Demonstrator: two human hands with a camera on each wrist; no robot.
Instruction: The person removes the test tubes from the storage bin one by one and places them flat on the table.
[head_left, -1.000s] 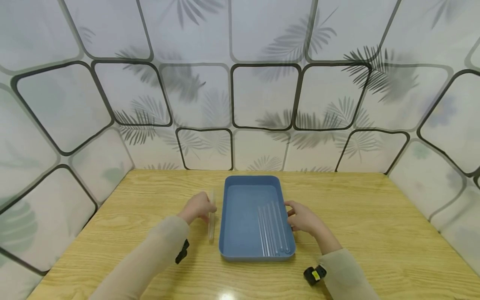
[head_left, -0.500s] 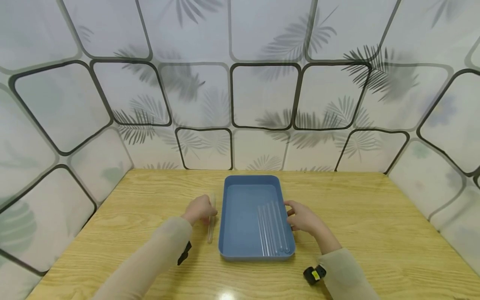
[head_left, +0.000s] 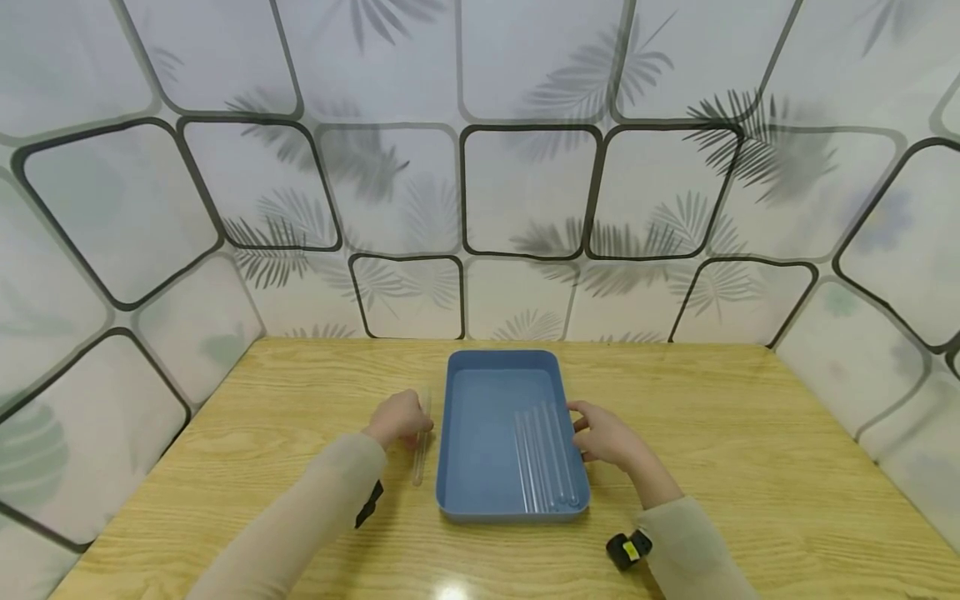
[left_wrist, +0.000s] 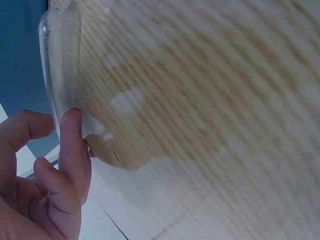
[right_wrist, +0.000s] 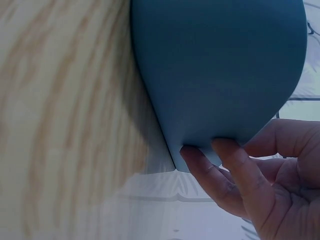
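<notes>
In the head view my left hand [head_left: 397, 418] pinches a clear test tube [head_left: 419, 467] just left of the blue tray [head_left: 480, 450]. The left wrist view shows the test tube [left_wrist: 57, 55] between thumb and fingers, its rounded end pointing away from the hand, above the wooden table. Several similar clear test tubes [head_left: 542, 467] lie side by side in the tray's right half. My right hand [head_left: 607, 435] is at the tray's right side. The right wrist view has its fingertips [right_wrist: 192, 152] against the tray's outer wall [right_wrist: 215, 65], with the thumb at the rim.
The wooden table [head_left: 712, 417] extends around the tray. A patterned fabric wall [head_left: 525, 192] stands behind it and at both sides. Each wrist wears a small black camera, the right one [head_left: 628, 550] partly over the tabletop.
My left hand has shifted slightly toward me and right with the test tube, whose angle has changed a little. The right hand and the tray stay almost in place.
</notes>
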